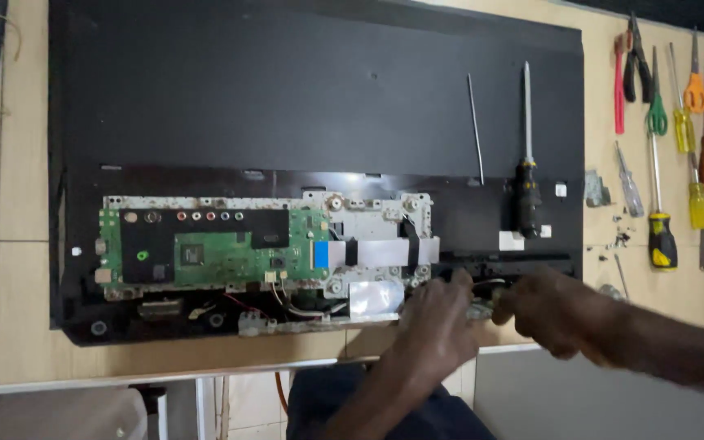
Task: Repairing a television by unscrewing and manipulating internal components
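A flat-screen set (311, 106) lies face down on the table with its lower back cover off. That exposes a green circuit board (213, 248), a metal frame (376, 216) and a flat pale ribbon cable (385, 253). My left hand (437, 322) and my right hand (552, 314) meet at the set's lower right edge. Both have their fingers curled around a small pale part with wires (482, 305) between them. Blur and my fingers hide most of that part.
A black-handled screwdriver (525, 191) and a thin metal rod (476, 130) lie on the set's back. On the wooden table (10, 285) to the right lie several screwdrivers (660, 236), pliers (635, 57), scissors (656, 110) and loose screws (619, 238).
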